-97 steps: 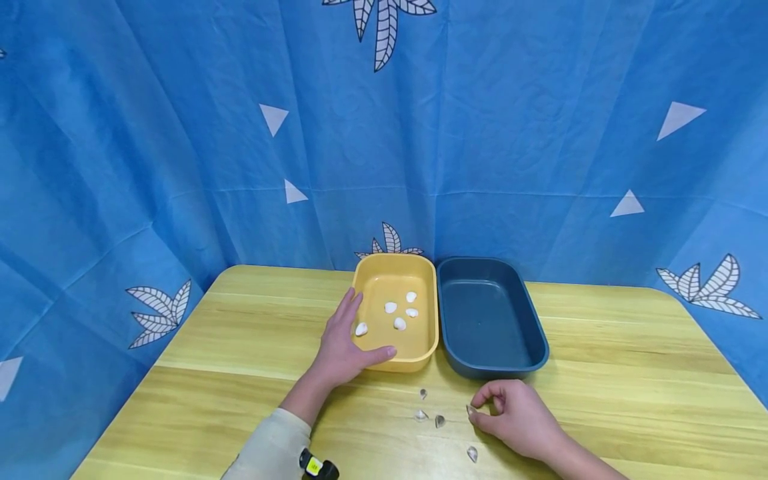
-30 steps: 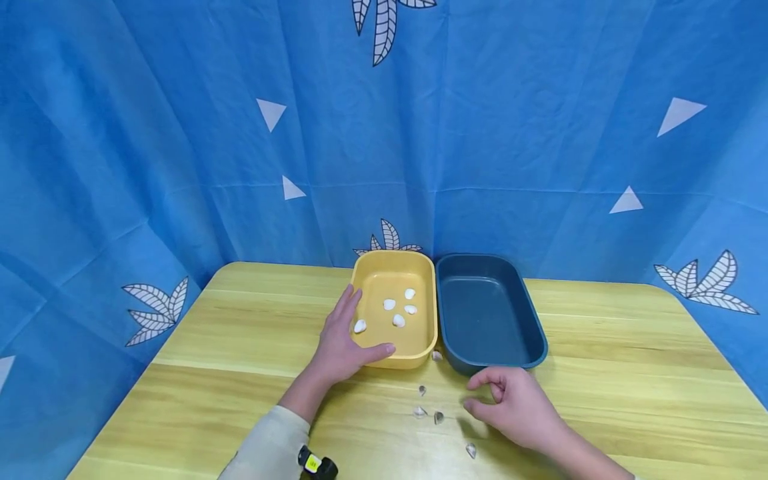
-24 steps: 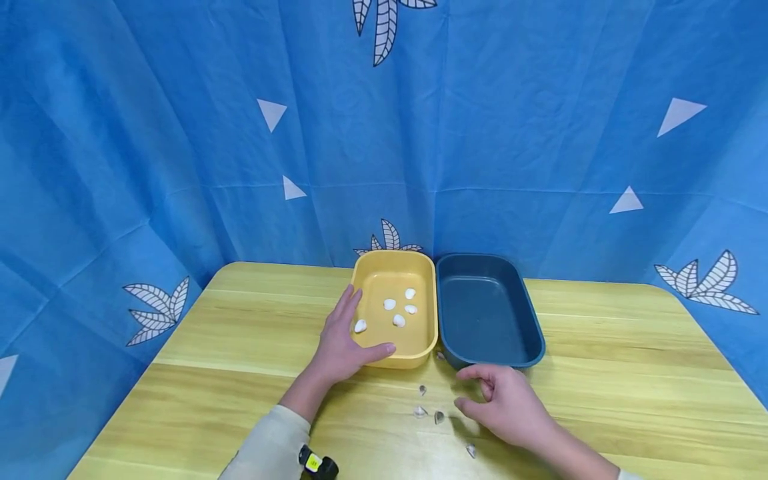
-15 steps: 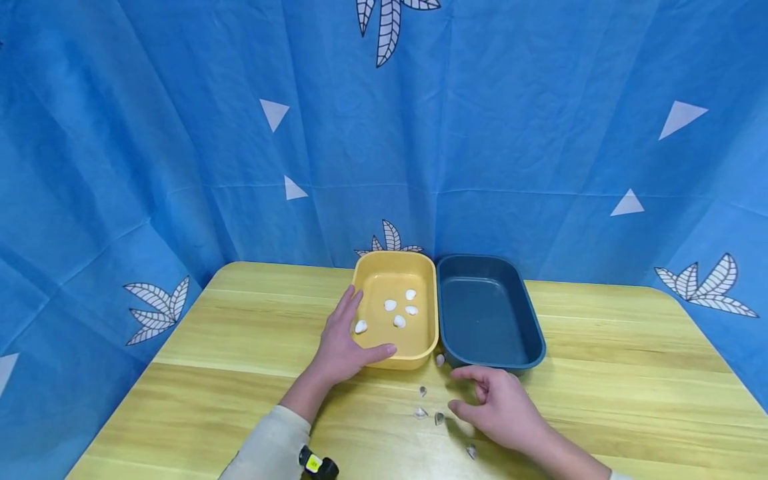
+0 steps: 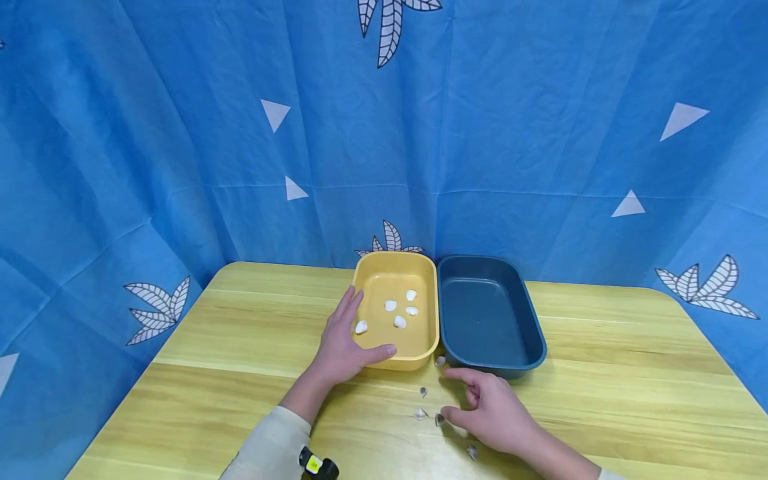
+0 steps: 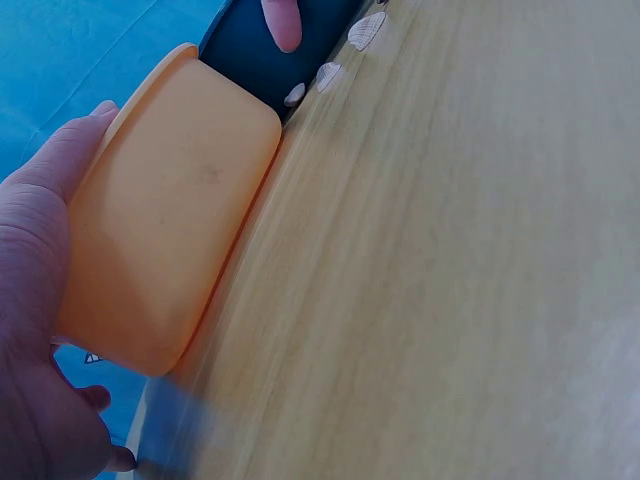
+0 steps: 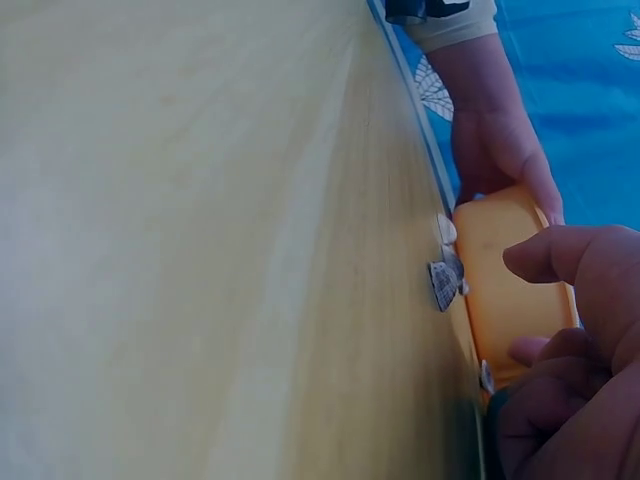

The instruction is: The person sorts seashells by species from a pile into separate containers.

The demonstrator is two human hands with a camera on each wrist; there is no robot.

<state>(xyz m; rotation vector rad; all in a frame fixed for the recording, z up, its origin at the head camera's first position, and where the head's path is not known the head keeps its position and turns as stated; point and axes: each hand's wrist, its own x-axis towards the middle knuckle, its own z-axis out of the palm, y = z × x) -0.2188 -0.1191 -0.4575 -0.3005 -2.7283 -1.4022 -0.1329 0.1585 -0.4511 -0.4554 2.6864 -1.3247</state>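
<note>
My left hand [image 5: 345,347] spans the near left corner of a yellow plastic tray [image 5: 387,267], straight thumb over the near rim and fingers along the left side. Several white seashells [image 5: 399,322] lie inside the tray. My right hand [image 5: 495,410] hovers over the table in front of the blue tray [image 5: 480,267], thumb and index finger apart with nothing between them. Its thumb tip is right by a dark seashell [image 5: 440,420]; its index tip points toward a pale seashell [image 5: 441,361] before the gap between the trays. A small seashell [image 5: 423,392] and a wider seashell [image 5: 421,413] lie left of it.
Another seashell [image 5: 472,453] lies below my right hand on the wooden table [image 5: 630,373]. The two trays stand side by side at the table's back, before a blue patterned curtain [image 5: 510,133]. A black wrist device [image 5: 318,465] shows at my left sleeve.
Earlier my right hand pinched a seashell; it has let go, and a pale seashell now lies before the gap between the trays. Empty, that hand has moved left. My left hand stays put.
</note>
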